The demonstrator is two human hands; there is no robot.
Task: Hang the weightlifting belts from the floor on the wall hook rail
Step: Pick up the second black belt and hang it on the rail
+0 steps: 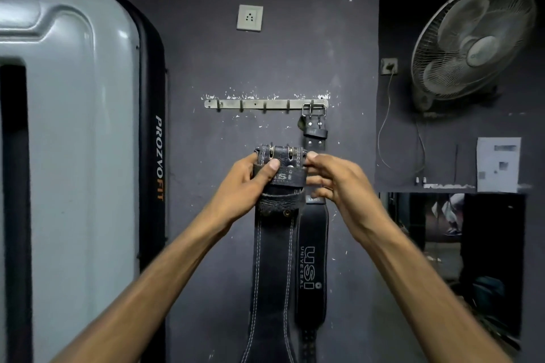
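Housing of grey moulded plastic [67,127], lettered PROZVOFIT down its black edge, fills my left side and runs out of frame at the top, left and bottom, so I cannot say what machine it is. Next comes the black leather belt with white stitching [272,244]. It is cut off at the lower border, and its buckle is partly hidden under fingers.

My left hand [250,183] has its grip clenched on the folded buckle end of that belt, thumb pressed across the front and fingers wrapped behind where I cannot see them. The belt is held up in front of the dark wall, below the steel hook rail [265,104] and apart from it. My right hand [333,177] pinches the buckle end's right edge between thumb and forefinger, with the other fingers loosely curled.

Behind that hand hangs a second black belt printed USI UNIVERSAL [311,268]. Its buckle sits over the rail's rightmost hook, its middle is partly covered, and its lower end runs off the bottom. Farther right are a wall fan [472,44] and a white paper sheet [498,163], its print too blurred to read.
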